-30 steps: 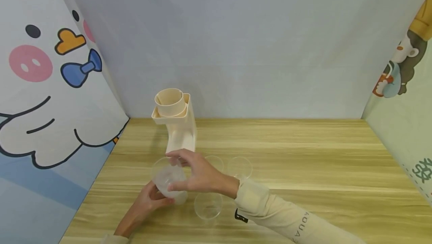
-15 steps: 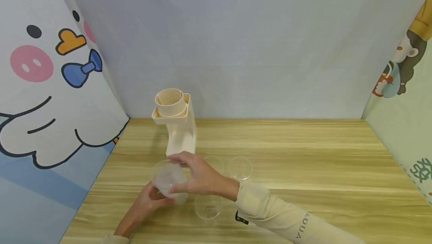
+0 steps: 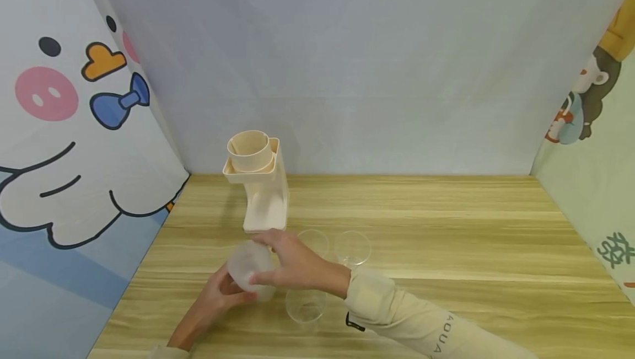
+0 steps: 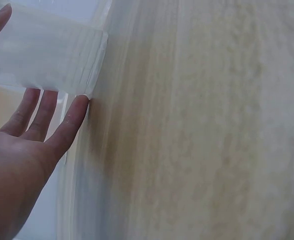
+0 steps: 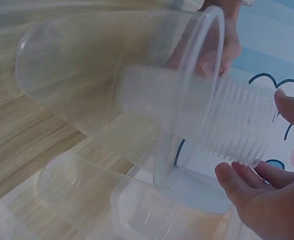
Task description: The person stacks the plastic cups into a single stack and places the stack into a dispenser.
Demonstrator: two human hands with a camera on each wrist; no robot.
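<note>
A stack of nested translucent plastic cups [image 3: 248, 264] is held tilted above the table's left part. My left hand [image 3: 213, 298] grips its lower part; in the left wrist view, the fingers [image 4: 69, 125] lie along one side of the stack [image 4: 42, 50] and the thumb along the other. My right hand [image 3: 297, 262] holds the upper end. The right wrist view shows its thumb and fingertips around the end with many close-set rims [image 5: 242, 122]. Clear cups stand beside the hands: one nearer [image 3: 306, 306], two farther back [image 3: 313, 242], [image 3: 353, 247] partly behind the right hand and sleeve.
A cream stand [image 3: 265, 204] with a round, open-topped tube [image 3: 249, 151] stands behind the hands at the table's back left. A grey backdrop [image 3: 347, 72] rises behind the wooden table [image 3: 446, 226]. Printed panels close off the left [image 3: 64, 182] and right [image 3: 585, 182] sides.
My right hand has come slightly nearer to me, towards the left hand. The clear rim that showed at the stack's upper left is no longer seen there. My left hand stays put.
</note>
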